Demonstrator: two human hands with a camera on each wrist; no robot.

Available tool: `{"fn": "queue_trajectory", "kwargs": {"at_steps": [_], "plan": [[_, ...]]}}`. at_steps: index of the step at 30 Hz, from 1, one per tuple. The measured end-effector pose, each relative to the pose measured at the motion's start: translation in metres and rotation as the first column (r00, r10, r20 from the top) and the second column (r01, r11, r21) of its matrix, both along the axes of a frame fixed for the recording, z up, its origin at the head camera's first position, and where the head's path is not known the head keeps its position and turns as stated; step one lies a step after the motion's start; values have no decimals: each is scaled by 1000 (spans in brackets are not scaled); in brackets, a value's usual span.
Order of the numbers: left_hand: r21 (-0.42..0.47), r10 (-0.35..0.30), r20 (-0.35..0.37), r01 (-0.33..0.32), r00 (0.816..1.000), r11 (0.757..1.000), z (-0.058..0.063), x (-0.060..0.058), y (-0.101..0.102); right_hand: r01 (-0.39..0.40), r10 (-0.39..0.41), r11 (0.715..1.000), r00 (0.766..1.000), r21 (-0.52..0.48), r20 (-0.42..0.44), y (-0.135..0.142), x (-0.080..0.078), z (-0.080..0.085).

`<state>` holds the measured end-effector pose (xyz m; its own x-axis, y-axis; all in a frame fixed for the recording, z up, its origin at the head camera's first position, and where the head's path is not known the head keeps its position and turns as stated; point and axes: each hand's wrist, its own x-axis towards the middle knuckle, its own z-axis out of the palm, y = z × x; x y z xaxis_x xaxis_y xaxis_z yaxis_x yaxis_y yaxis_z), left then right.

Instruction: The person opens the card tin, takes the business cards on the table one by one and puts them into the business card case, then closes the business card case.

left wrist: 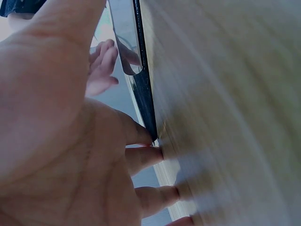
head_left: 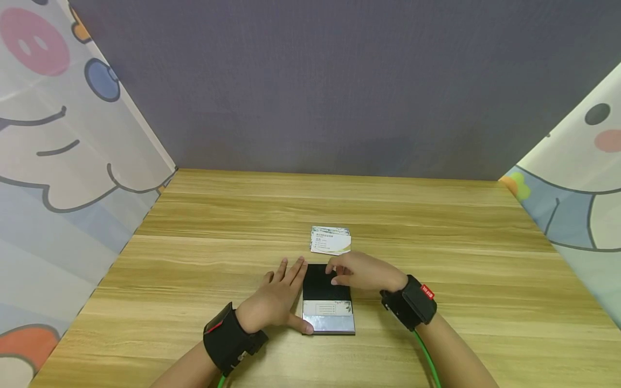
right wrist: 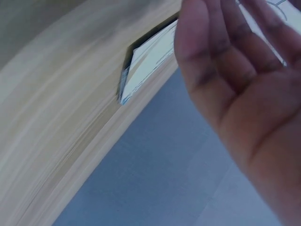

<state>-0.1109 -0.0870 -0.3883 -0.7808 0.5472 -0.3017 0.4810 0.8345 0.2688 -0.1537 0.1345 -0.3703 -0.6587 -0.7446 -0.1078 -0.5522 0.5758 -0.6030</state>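
Toward six o'clock on the pale, wood-grained counter (head_left: 451, 231), an open rectangular card case of black material and silver metal (head_left: 332, 325) is lying flat, its black flap (head_left: 320, 285) pointing to twelve o'clock. A white printed card (head_left: 327, 307) is showing above the silver part. At the case's nine o'clock, the left hand (head_left: 277, 300) is lying spread, its fingers straight and holding nothing, the forefinger's tip touching the flap's edge and the thumb touching the case's seven o'clock corner. From two o'clock, the right hand (head_left: 361, 271) is hovering over the flap, its fingers loosely bent, thumb and forefinger standing apart and gripping nothing visible; whether a fingertip is touching the flap, one cannot tell. Just beyond the flap at twelve o'clock, overlapping white printed cards (head_left: 331, 241) are lying in a small pile. Black bands (head_left: 224, 337) are circling both wrists.
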Motion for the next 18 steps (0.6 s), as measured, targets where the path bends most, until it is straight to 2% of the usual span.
{"fn": "queue_trajectory", "kwargs": {"at_steps": [3,6,13,18], "plan": [[-3,1,-4,-1,1000,1000,0,0,0,77,-77,997,996,-3,-47,0,-3,-1],[0,2,-3,-2,1000,1000,1,0,0,168,-165,986,979,15,-119,0,-7,-4],[7,-2,-3,2,1000,1000,0,0,0,369,-354,929,907,27,-228,2,-16,-10],[17,-2,-3,2,1000,1000,0,0,0,432,-414,902,859,-8,-301,5,-22,-16]]}}
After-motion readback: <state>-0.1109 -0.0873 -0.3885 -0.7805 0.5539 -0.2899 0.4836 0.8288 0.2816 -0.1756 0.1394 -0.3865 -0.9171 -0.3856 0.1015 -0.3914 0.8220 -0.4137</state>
